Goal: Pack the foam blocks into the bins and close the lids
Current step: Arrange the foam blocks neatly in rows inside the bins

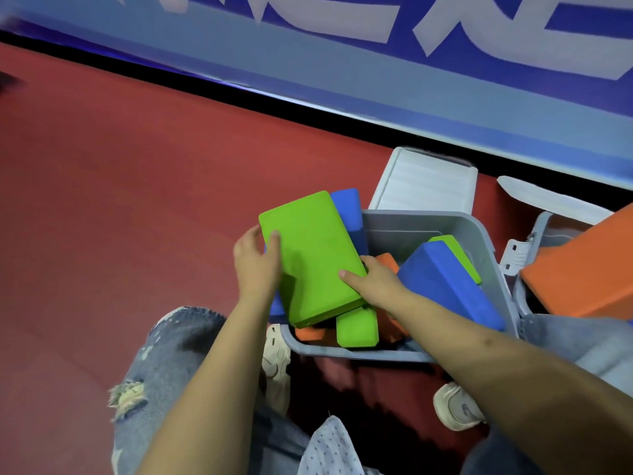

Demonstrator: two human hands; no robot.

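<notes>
Head camera looks down at a grey bin [486,241] on a red floor [120,200], its lid [424,183] swung open behind it toward a blue wall banner [342,73]. Both hands hold a large green foam block [311,255] tilted over the bin's left side. The left hand [255,265] grasps the block's left edge, thumb on its top face, fingers behind it. The right hand [373,279] grasps the lower right edge, thumb pressed on top, fingers curled underneath, as far as the angle shows. Behind the green block a blue block [349,210] leans against the bin's left wall. Inside the bin lie a second blue block [445,286], a smaller green block [356,327] near the front wall, another green piece [459,252] at the right, and orange pieces [387,262] lower down. To the right, a big orange block [579,269] sticks out of a second grey bin [537,234], partly cut off by the frame edge. Torn jeans [164,365] and pale shoes [459,406] show below.
</notes>
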